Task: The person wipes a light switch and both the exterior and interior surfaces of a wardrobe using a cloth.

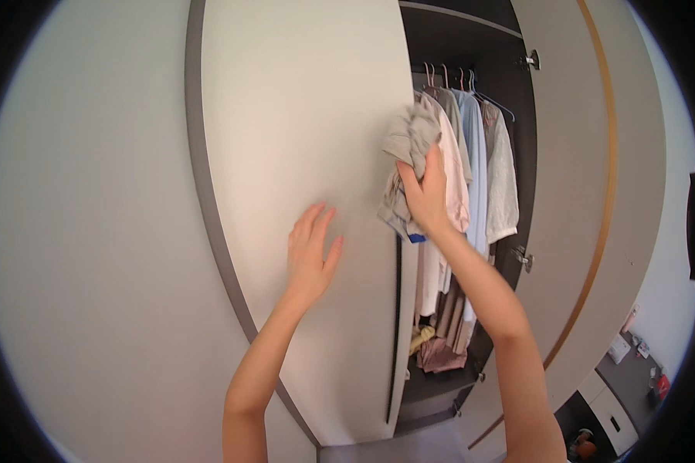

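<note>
My right hand [427, 188] grips a bunched beige-grey garment [414, 136] with a bit of blue at its lower edge. It is held up in front of the opening of a wardrobe [463, 35]. Behind it, several clothes hang on a rail, among them a pink shirt [454, 191], a light blue shirt [476, 162] and a white lace top [503, 191]. With fingers apart and nothing in it, my left hand [313, 252] is raised before the pale left wardrobe door [307, 116]. Whether it touches the door I cannot tell.
The right wardrobe door [573, 173] stands open on metal hinges [522, 258]. Folded pink cloth [442, 354] and a yellow item [421, 338] lie on the wardrobe floor. At lower right, a desk [628, 370] with a drawer [611, 419] carries small items. A plain wall [92, 202] is at left.
</note>
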A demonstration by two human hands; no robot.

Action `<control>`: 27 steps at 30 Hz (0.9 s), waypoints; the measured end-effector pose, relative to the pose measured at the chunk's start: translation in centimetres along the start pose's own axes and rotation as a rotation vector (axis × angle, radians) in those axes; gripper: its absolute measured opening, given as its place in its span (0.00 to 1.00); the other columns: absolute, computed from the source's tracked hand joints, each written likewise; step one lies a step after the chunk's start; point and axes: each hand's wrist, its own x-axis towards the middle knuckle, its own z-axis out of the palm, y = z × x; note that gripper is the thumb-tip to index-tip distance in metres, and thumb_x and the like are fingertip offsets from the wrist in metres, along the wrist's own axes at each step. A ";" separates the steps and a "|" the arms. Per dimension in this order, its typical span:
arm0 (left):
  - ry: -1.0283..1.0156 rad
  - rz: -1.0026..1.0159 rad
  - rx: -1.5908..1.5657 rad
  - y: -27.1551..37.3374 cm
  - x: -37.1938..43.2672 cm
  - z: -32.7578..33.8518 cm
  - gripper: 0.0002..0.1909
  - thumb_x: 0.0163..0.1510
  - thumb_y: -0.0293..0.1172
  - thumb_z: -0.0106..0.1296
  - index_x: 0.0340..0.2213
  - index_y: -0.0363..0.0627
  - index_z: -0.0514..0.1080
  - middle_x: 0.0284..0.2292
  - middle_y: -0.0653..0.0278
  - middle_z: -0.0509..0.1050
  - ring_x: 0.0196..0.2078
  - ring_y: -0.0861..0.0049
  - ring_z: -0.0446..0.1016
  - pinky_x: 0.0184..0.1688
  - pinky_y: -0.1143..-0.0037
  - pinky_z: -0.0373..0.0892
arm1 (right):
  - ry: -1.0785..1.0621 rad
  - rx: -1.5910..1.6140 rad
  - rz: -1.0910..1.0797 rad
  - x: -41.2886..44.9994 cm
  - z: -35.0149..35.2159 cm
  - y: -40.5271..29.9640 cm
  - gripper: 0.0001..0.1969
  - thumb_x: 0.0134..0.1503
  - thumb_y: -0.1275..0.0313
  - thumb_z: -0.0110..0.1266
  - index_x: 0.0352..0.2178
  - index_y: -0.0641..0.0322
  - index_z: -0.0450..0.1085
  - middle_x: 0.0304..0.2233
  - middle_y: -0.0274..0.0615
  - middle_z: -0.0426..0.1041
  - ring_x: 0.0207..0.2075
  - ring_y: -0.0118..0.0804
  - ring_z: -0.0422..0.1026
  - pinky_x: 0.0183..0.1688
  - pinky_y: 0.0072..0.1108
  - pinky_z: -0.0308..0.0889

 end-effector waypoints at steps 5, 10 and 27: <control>0.145 0.036 0.058 -7.0 1.1 3.7 0.22 0.55 0.28 0.49 0.52 0.38 0.64 0.55 0.52 0.62 0.58 0.59 0.60 0.59 0.63 0.53 | 0.289 -0.660 -0.317 3.6 8.1 6.7 0.29 0.46 0.61 0.58 0.48 0.66 0.64 0.60 0.56 0.57 0.64 0.55 0.52 0.61 0.51 0.47; 0.380 0.000 0.046 -9.6 0.0 4.2 0.18 0.53 0.25 0.49 0.47 0.38 0.67 0.51 0.54 0.66 0.54 0.58 0.63 0.57 0.63 0.54 | -0.446 -0.386 -0.751 -0.2 14.4 1.6 0.28 0.43 0.64 0.60 0.48 0.54 0.66 0.63 0.51 0.54 0.64 0.52 0.52 0.63 0.48 0.45; 0.514 0.308 0.220 -10.8 10.4 2.3 0.20 0.46 0.21 0.49 0.44 0.38 0.70 0.46 0.53 0.69 0.46 0.58 0.67 0.49 0.64 0.61 | -0.248 -0.325 -1.062 12.4 12.9 2.9 0.21 0.42 0.75 0.55 0.41 0.62 0.70 0.50 0.55 0.69 0.54 0.53 0.66 0.57 0.38 0.61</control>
